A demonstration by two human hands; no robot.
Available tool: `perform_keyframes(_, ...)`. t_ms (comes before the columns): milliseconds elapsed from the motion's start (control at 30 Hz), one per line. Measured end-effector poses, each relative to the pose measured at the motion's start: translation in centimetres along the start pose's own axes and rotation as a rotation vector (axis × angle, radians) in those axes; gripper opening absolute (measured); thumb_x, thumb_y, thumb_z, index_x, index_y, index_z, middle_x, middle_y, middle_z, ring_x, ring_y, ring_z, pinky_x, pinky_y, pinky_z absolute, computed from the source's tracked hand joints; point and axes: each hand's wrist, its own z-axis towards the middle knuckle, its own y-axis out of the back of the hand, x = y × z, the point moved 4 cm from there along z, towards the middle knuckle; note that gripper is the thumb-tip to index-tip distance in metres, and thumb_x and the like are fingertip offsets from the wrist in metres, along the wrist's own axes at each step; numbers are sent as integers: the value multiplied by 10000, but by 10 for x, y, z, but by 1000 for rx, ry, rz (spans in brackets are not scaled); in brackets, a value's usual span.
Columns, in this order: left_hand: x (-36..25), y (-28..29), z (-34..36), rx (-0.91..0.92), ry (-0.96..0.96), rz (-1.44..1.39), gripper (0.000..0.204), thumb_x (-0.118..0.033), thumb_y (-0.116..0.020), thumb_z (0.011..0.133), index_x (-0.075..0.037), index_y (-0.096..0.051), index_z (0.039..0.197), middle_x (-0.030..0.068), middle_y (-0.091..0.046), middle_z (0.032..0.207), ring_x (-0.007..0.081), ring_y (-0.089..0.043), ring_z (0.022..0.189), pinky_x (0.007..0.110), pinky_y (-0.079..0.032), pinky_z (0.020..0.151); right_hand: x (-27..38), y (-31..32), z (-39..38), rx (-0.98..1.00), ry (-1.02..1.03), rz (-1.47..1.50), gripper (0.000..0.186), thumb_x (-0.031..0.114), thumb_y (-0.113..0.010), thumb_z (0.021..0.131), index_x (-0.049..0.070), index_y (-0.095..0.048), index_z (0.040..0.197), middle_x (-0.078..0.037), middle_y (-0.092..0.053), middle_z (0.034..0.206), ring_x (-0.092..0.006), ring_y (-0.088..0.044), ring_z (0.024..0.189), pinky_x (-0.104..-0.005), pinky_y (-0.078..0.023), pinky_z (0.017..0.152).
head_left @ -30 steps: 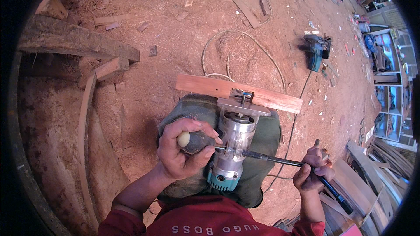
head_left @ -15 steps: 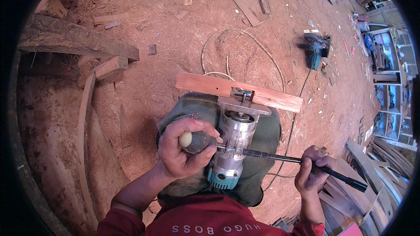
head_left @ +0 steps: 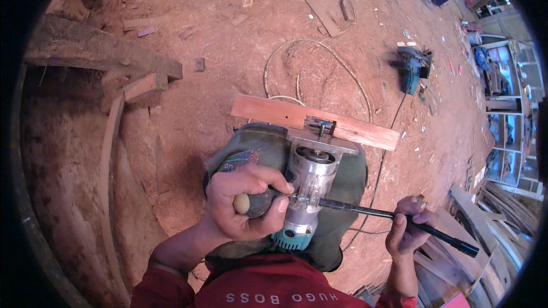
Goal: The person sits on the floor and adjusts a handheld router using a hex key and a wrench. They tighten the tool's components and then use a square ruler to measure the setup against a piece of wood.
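My left hand is wrapped round the dark, bulbous handle of a screwdriver-like tool with a pale end knob. Its thin metal shaft points right, across the router, toward a long black rod. Whether shaft and rod join or only meet is hard to make out. Closed round the rod near its far right end is my right hand. Between the hands, a trim router with a silver body and teal end cap lies across my lap. Against its flat base plate rests a reddish wooden strip with a notch.
A teal circular saw sits on the floor at the far right, its cable trailing toward me. A pale cable loops ahead. Rough timber beams stand at left; planks are stacked at right, below shelves. Wood scraps and shavings litter the floor.
The router and wooden strip have shifted slightly to the right. My left hand has tilted a little on the handle, and both hands keep their grip.
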Motion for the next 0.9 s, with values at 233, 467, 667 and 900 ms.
perform_keyframes(233,5,-8,11,-135,97,-177,215,-237,-371,1023,-44,-409,937,165,-559,833,224,-542,571,404,-543,576,2,-2,2,2,-17,-16,373,62,-618,932,137,-260,1007,-99,-536,694,-207,-478,587,-345,-383,596)
perform_keyframes(467,-2,-16,12,-375,287,-592,323,-254,-425,1039,-20,-505,832,136,-550,745,164,-526,582,347,-497,561,1,-1,-2,7,-33,15,387,56,-627,924,139,-258,1007,-105,-544,709,-211,-484,601,-338,-380,598)
perform_keyframes(667,-4,-26,14,-284,204,-583,367,-351,-271,1078,-115,-387,822,51,-424,700,136,-383,491,295,-390,475,1,-1,-3,17,-40,38,388,43,-623,920,139,-257,1008,-105,-542,712,-212,-481,604,-345,-380,615)
perform_keyframes(900,-2,-29,8,-472,268,-755,337,-292,-342,1050,-82,-418,798,76,-431,665,129,-354,487,307,-371,466,-1,-1,-4,42,9,-5,391,35,-621,919,135,-254,1012,-111,-550,712,-210,-482,593,-346,-380,604)
